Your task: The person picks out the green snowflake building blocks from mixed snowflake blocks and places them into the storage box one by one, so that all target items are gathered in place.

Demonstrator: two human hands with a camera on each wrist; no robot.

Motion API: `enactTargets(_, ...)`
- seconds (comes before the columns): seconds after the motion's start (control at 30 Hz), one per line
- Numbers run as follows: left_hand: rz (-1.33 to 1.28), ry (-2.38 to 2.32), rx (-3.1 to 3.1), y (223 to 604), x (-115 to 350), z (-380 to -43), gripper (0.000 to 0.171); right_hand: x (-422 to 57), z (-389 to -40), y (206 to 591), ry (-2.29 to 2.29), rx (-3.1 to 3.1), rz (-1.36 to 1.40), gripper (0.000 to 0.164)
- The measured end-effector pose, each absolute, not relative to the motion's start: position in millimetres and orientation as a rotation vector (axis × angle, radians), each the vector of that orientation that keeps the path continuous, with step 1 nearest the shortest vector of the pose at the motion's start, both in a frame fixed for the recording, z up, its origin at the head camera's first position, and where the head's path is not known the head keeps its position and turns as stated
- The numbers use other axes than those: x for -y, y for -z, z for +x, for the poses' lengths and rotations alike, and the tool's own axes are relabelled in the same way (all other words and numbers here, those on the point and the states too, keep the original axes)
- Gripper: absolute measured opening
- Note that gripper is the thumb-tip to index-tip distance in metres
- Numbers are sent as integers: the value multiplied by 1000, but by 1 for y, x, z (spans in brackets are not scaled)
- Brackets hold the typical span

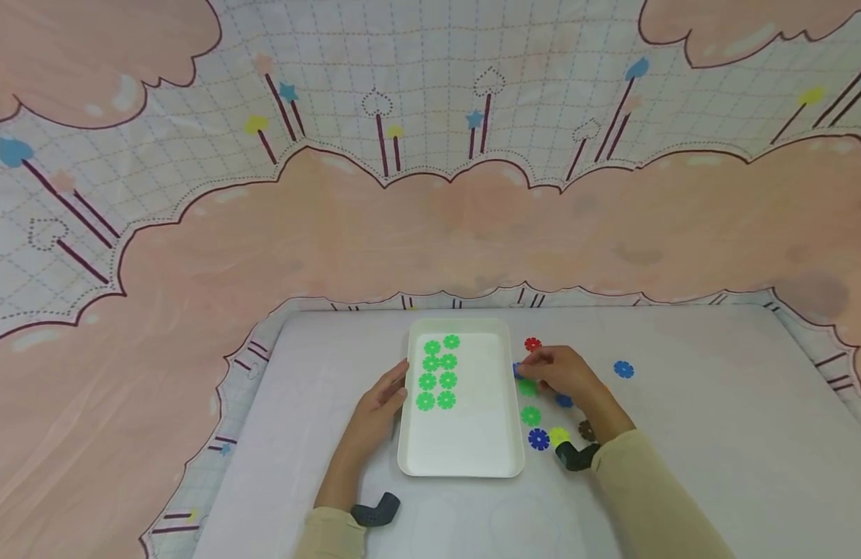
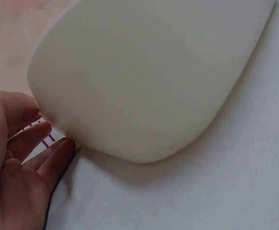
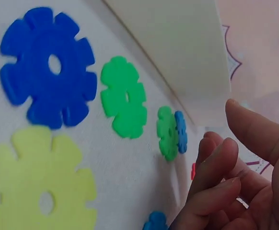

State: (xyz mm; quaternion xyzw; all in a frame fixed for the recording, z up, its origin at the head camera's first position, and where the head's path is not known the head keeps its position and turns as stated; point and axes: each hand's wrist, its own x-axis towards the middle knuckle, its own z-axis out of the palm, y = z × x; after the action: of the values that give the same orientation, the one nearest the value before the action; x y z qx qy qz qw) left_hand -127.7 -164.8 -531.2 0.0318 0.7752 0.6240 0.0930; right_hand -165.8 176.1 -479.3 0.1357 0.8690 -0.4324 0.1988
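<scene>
A white rectangular tray [image 1: 472,446] lies on the table, with several green snowflake-shaped plastic discs [image 1: 427,381] in two columns on its left side. At the tray's left edge is my left hand [image 1: 374,411], its fingertips touching the outer wall in the left wrist view. My right hand [image 1: 568,376] is just right of the tray, over loose discs. The right wrist view shows its thumb apart from bent fingers and nothing between them. Closest to those fingers are a blue disc [image 3: 181,132] and a green disc [image 3: 166,135], partly overlapping in that view.
More discs lie right of the tray: a red one [image 1: 532,343], a green one [image 1: 531,416], a dark blue one [image 1: 539,439], a yellow one [image 1: 559,436] and a brown one [image 1: 586,429]. Another blue disc [image 1: 623,369] sits farther right. A patterned cloth hangs behind the table.
</scene>
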Motion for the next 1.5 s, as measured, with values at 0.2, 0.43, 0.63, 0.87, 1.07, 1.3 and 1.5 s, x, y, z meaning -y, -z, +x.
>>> enactTargets(0.2,100,-1859,-2278,531,164,-128,49,-184,-164,485,1215,-2429,385,35)
enactTargets(0.43,119,-1857,-2295,532,163,-129,49,-188,-163,489,1226,-2422,366,39)
enactTargets(0.63,114,-1861,-2291,532,163,-128,49,-188,-162,492,1183,-2468,325,39)
enactTargets(0.87,100,-1864,-2288,530,164,-128,49,-187,-165,494,1167,-2478,278,35)
enactTargets(1.07,93,-1865,-2286,530,165,-128,49,-186,-166,494,1156,-2461,294,34)
enactTargets(1.3,92,-1872,-2277,531,165,-128,49,-187,-168,497,1106,-2463,290,33)
enactTargets(1.5,95,-1872,-2285,531,165,-127,49,-189,-168,497,1129,-2446,269,31)
